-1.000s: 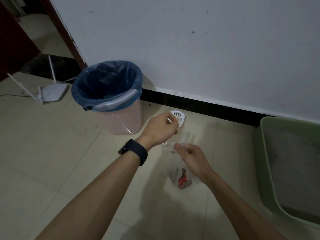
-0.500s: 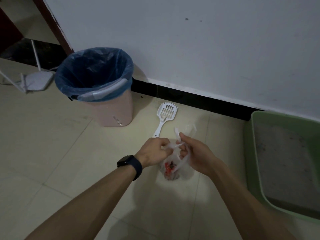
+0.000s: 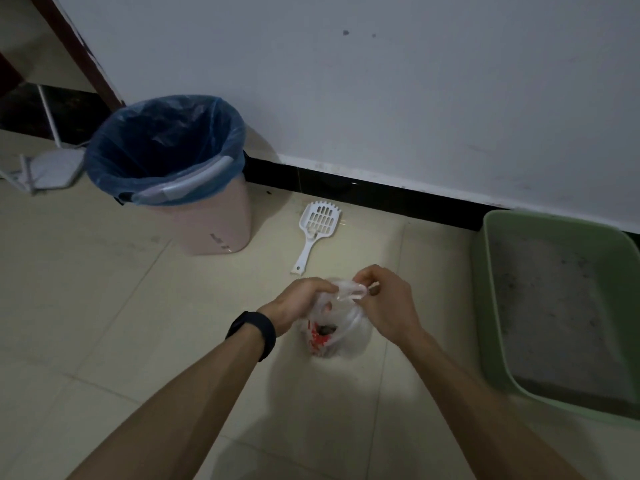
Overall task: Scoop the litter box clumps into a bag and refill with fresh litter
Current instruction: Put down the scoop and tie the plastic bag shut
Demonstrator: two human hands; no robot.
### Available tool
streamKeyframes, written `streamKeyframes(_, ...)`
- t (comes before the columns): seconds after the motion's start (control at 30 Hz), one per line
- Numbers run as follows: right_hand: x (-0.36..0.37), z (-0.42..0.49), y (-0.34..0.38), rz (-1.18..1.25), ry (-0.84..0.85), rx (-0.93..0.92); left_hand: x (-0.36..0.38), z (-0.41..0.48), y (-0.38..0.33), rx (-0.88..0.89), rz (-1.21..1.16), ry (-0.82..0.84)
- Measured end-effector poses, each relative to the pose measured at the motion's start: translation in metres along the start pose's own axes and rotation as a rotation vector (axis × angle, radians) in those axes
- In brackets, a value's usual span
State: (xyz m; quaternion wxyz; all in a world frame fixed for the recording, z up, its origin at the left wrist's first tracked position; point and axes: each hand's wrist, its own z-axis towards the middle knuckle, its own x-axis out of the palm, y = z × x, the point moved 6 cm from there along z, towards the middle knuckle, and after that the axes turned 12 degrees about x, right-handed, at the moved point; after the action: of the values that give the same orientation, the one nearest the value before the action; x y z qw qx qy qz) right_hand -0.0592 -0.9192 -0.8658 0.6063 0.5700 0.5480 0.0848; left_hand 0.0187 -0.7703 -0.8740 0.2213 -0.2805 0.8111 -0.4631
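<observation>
A small clear plastic bag (image 3: 346, 336) with red print sits on the floor tiles, dark clumps showing inside. My left hand (image 3: 298, 303) grips the bag's top on the left, and my right hand (image 3: 388, 303) pinches its handles on the right, the two hands close together above the bag. A white slotted litter scoop (image 3: 317, 230) lies flat on the floor just beyond my hands, untouched. The green litter box (image 3: 491, 306) stands at the right with a thin layer of grey litter in it.
A pink bin (image 3: 214, 220) lined with a blue bag stands at the back left by the wall. A white router (image 3: 52, 168) with antennas lies on the floor left of it. A black skirting board runs along the white wall.
My left hand set the scoop down on the floor and came to the bag. Both hands now hold the bag's top and have drawn its handles together.
</observation>
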Motion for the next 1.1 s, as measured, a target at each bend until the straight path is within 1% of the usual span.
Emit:
streamKeyframes(0.03, 0.0, -0.001, 0.002, -0.01, -0.067, -0.038, 0.002, -0.001, 0.002, -0.032, -0.053, 0.014)
streamKeyframes(0.07, -0.001, -0.002, 0.005, 0.039, -0.101, -0.047, 0.003, -0.003, 0.002, -0.058, -0.082, 0.021)
streamKeyframes(0.1, 0.0, -0.002, 0.007, 0.094, -0.101, -0.034, 0.003, -0.004, 0.003, -0.08, -0.08, 0.028)
streamKeyframes(0.17, 0.004, 0.001, 0.009, 0.138, -0.037, -0.014, 0.002, -0.007, 0.002, -0.101, -0.024, 0.072)
streamKeyframes(0.23, 0.008, 0.003, 0.011, 0.14, 0.021, -0.017, -0.002, -0.01, 0.0, -0.071, 0.003, 0.051)
streamKeyframes(0.3, 0.009, 0.002, 0.011, 0.147, 0.043, -0.037, -0.014, -0.008, -0.001, -0.007, -0.018, -0.07)
streamKeyframes(0.37, 0.013, -0.002, 0.011, 0.149, 0.072, -0.047, -0.023, -0.007, -0.002, 0.019, -0.053, -0.184)
streamKeyframes(0.47, 0.018, -0.007, 0.013, 0.168, 0.06, -0.058, -0.027, -0.006, 0.0, 0.005, -0.057, -0.256)
streamKeyframes(0.53, 0.02, -0.011, 0.015, 0.219, 0.046, -0.031, -0.028, -0.006, -0.001, 0.012, -0.1, -0.313)
streamKeyframes(0.6, 0.021, -0.014, 0.011, 0.307, 0.011, 0.057, -0.032, -0.006, -0.003, 0.039, -0.136, -0.4)
streamKeyframes(0.67, 0.018, -0.02, 0.006, 0.331, -0.071, 0.131, -0.037, -0.006, -0.006, 0.072, -0.195, -0.481)
streamKeyframes(0.73, 0.017, -0.027, 0.0, 0.265, -0.137, 0.15, -0.045, -0.008, -0.006, 0.068, -0.275, -0.565)
streamKeyframes(0.77, 0.019, -0.031, -0.003, 0.218, -0.14, 0.146, -0.051, -0.011, -0.002, 0.047, -0.305, -0.615)
streamKeyframes(0.87, 0.022, -0.041, -0.037, 0.124, -0.055, 0.172, -0.07, -0.021, 0.025, -0.037, -0.387, -0.729)
streamKeyframes(1.0, 0.014, -0.054, -0.104, 0.209, 0.107, 0.351, -0.086, -0.046, 0.082, -0.199, -0.398, -0.826)
streamKeyframes(1.1, 0.016, -0.063, -0.119, 0.251, 0.199, 0.403, -0.089, -0.053, 0.115, -0.273, -0.36, -0.879)
